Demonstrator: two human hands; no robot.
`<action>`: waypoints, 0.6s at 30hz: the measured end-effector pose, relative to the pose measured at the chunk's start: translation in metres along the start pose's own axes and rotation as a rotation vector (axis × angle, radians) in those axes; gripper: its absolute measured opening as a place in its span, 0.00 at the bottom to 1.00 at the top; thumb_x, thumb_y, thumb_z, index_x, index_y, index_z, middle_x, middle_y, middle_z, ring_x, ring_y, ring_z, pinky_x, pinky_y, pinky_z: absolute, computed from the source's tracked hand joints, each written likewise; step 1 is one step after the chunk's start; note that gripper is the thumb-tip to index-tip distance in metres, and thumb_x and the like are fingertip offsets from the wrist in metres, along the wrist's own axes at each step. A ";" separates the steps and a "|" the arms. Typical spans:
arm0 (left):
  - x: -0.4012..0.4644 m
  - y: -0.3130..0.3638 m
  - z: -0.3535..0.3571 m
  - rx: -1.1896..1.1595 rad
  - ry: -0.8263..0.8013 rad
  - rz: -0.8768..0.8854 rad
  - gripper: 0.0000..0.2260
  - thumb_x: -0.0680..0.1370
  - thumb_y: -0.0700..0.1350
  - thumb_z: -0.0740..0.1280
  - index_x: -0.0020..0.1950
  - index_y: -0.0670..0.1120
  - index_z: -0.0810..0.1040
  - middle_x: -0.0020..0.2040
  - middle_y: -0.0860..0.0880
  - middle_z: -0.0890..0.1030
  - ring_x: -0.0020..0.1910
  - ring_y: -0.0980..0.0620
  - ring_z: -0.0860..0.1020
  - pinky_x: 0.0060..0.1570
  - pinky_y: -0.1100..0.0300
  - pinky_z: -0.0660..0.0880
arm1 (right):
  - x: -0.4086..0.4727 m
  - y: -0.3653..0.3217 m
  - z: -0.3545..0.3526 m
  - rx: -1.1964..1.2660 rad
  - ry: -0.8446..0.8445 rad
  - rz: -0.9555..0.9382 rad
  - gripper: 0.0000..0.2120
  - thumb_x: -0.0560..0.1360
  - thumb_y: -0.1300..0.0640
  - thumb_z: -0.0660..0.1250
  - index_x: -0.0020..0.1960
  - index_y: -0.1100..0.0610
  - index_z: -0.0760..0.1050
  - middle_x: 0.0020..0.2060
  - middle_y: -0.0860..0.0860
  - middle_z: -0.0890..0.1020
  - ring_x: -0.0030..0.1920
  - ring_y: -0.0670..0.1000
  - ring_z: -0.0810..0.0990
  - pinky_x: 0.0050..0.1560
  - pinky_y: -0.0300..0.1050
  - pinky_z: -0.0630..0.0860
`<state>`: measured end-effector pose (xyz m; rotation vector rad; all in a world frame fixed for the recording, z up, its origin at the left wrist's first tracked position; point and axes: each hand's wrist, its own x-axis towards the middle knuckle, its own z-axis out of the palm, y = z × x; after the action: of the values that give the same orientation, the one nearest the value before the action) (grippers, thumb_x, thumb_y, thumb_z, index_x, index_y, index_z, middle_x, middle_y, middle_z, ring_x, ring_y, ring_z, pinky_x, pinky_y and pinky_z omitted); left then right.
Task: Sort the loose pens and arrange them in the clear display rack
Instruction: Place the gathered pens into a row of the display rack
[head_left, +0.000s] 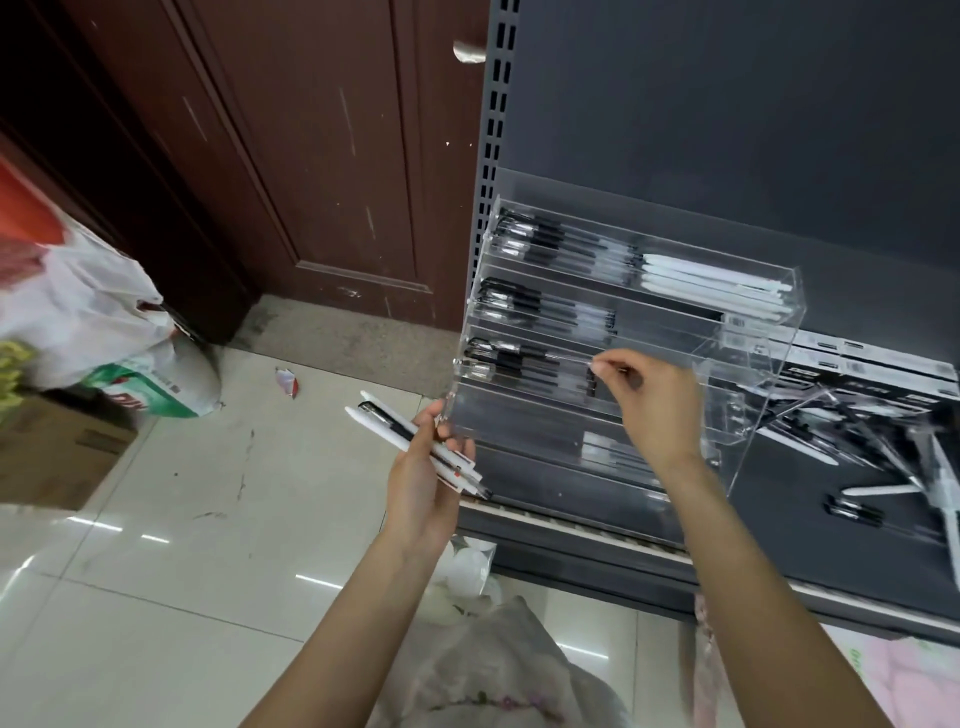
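A person fills the rack (613, 332) on the shelf (810, 499) with pens.

The clear rack stands tilted so pens lie flat in its rows: clear black pens at the left of the upper three rows, white ones at the top right. The right hand (655, 400) pinches a clear pen (571, 357) into the third row. The left hand (423, 480) grips a bundle (415, 441) of white and black pens, probably waiting. Loose pens (878, 447) lie on the shelf at the right.

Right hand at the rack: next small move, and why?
Probably lower the clear pen pinched by the right hand into the third tier of the rack and let go. It hangs just above matching black-capped pens, and the left hand holds more pens waiting.
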<state>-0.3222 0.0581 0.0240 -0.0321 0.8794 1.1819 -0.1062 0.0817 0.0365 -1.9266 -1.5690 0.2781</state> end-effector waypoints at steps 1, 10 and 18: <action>0.001 0.002 -0.003 -0.012 0.020 0.007 0.09 0.82 0.41 0.56 0.50 0.44 0.75 0.31 0.52 0.72 0.26 0.58 0.71 0.45 0.62 0.72 | 0.003 -0.001 0.003 -0.043 -0.009 -0.030 0.05 0.73 0.52 0.70 0.47 0.51 0.83 0.40 0.47 0.85 0.37 0.47 0.81 0.38 0.45 0.79; -0.001 0.005 -0.001 -0.051 -0.052 0.008 0.11 0.83 0.42 0.55 0.53 0.45 0.77 0.33 0.52 0.73 0.30 0.59 0.73 0.52 0.61 0.76 | 0.013 -0.005 0.026 -0.736 -0.100 -0.357 0.08 0.62 0.60 0.79 0.37 0.51 0.83 0.32 0.46 0.80 0.35 0.49 0.74 0.27 0.36 0.66; -0.003 -0.002 0.014 -0.129 -0.201 -0.018 0.09 0.83 0.43 0.54 0.51 0.46 0.73 0.30 0.53 0.68 0.27 0.59 0.68 0.38 0.65 0.76 | -0.051 -0.085 0.004 0.066 -0.363 -0.116 0.14 0.77 0.44 0.59 0.54 0.50 0.78 0.41 0.42 0.82 0.36 0.39 0.79 0.36 0.34 0.77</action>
<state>-0.3127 0.0613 0.0340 -0.0248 0.6247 1.2010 -0.1902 0.0433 0.0715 -1.7970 -1.8690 0.6504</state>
